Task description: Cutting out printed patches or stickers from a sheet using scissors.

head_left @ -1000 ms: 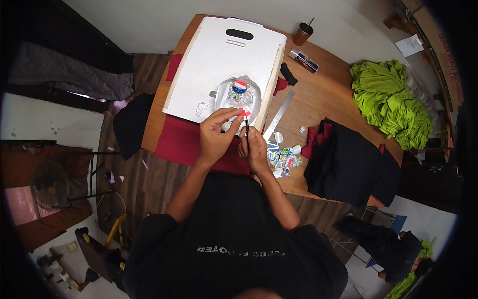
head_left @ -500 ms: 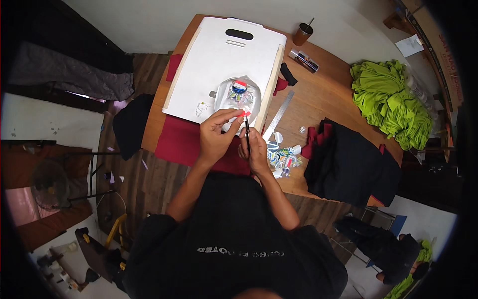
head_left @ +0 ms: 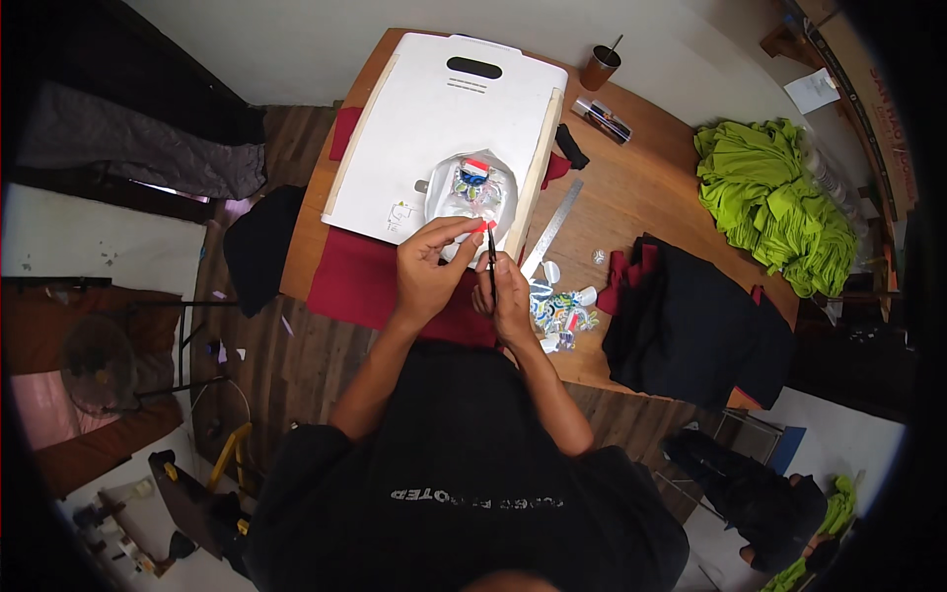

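Two hands work over one white board (head_left: 424,148) on the bench (head_left: 651,197). The left hand (head_left: 429,271) pinches a small red-tipped sticker (head_left: 480,227). The right hand (head_left: 513,301) grips one thin black tool (head_left: 491,252). One colourful printed sheet (head_left: 472,187) lies on the board, just beyond the hands.

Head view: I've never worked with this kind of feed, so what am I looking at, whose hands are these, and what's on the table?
A fisheye camera on the person's head looks straight down, so straight edges bend. No machine: two bare hands. The left hand pinches a small red and white piece; the right hand holds a thin dark tool upright beside it. On the wooden table lie a white board, a glossy printed sheet, red cloth, a metal ruler, printed scraps, dark clothes, green cloth and a cup.
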